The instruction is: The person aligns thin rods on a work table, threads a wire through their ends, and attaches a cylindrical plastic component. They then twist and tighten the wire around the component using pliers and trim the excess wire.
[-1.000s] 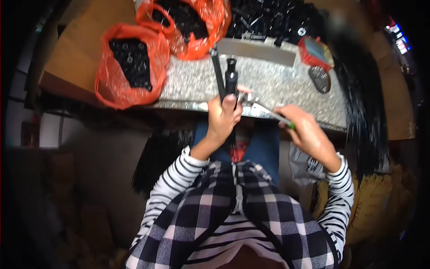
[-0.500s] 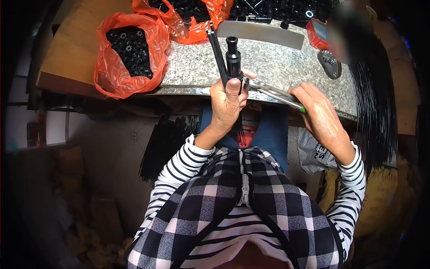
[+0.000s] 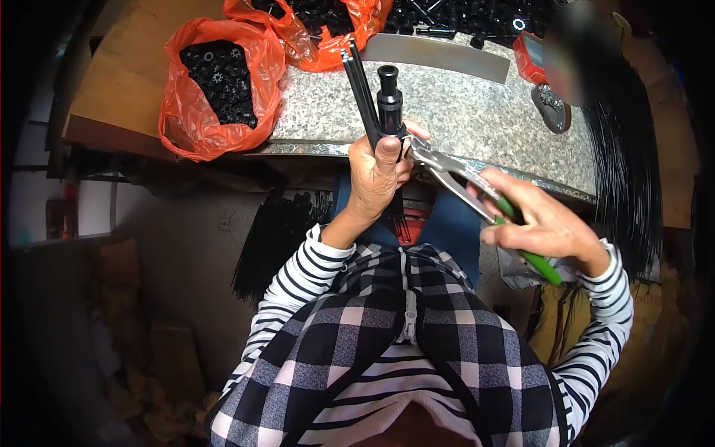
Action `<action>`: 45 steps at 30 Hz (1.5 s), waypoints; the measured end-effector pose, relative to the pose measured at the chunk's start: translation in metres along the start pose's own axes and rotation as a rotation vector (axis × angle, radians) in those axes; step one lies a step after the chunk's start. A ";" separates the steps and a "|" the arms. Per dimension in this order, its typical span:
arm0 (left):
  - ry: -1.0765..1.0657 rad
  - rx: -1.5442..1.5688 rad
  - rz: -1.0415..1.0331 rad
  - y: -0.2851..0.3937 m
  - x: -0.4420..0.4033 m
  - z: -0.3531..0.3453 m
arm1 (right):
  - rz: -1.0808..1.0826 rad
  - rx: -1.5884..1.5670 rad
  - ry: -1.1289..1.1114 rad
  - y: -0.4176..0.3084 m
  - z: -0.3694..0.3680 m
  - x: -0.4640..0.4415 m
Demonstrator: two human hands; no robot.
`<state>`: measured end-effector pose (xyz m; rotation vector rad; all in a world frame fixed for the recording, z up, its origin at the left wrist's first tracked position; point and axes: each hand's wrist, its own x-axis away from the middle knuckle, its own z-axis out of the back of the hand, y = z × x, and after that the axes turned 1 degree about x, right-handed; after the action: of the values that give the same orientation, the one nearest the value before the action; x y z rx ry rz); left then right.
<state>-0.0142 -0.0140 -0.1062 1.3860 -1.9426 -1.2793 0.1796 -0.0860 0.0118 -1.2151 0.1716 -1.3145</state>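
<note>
Left hand (image 3: 375, 175): I had that grip closed around a black cylindrical fitting (image 3: 389, 110) and thin black rods (image 3: 359, 93), over the tabletop (image 3: 462, 112)'s front edge, rods tilted left. Right hand (image 3: 555, 223): grip wrapped on green-handled pliers (image 3: 468, 174), handles spread, nose by the left fingers; exact contact hidden. Red plastic bag (image 3: 176, 112) sat at the left edge.

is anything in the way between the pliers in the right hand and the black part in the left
Nothing visible: the pliers in the right hand reach right up beside the black part. Fingers of the left hand crowd that spot; whether the pliers touch the part can't be told.
</note>
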 end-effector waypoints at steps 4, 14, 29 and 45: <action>0.031 0.002 0.008 0.001 -0.001 0.003 | 0.238 0.714 0.370 -0.006 -0.010 0.009; 0.097 -0.095 0.002 0.002 0.000 0.003 | 0.133 0.429 0.270 -0.002 -0.010 0.002; 0.002 -0.111 -0.004 0.006 0.002 0.004 | 0.025 -0.692 -0.319 0.040 -0.023 -0.002; 0.156 -0.078 -0.070 0.004 -0.001 0.007 | 0.189 -0.153 0.343 0.049 -0.036 -0.006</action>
<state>-0.0208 -0.0101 -0.1058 1.4800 -1.7372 -1.2256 0.1835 -0.1127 -0.0428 -1.0630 0.6284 -1.3526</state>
